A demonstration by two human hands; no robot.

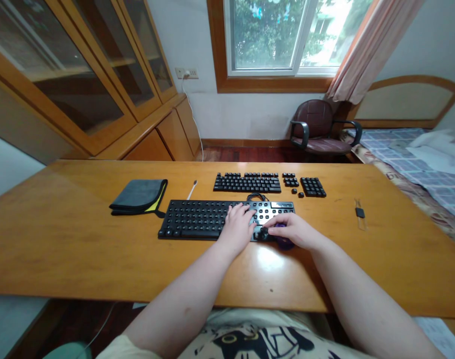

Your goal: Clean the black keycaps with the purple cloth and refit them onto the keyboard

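A black keyboard (197,218) lies across the desk in front of me, most of its keycaps off and a few still on along the bottom row at left. My left hand (238,222) rests on its right part, palm down, fingers spread. At the right end, my right hand (293,230) curls over a dark purple rounded object (285,243), whose kind I cannot make out. Its fingertips are by a small dark piece (264,233) over the arrow-key area. Behind the keyboard, removed black keycaps (247,183) stand arranged in keyboard order, with a number-pad block (313,187) of them at right.
A folded grey cloth (139,196) with black edging lies at left, near a white toothbrush-like stick (192,190). A wire keycap puller (359,213) lies at right on the wooden desk (81,249). Beyond stand a chair (317,124) and a bed (410,154).
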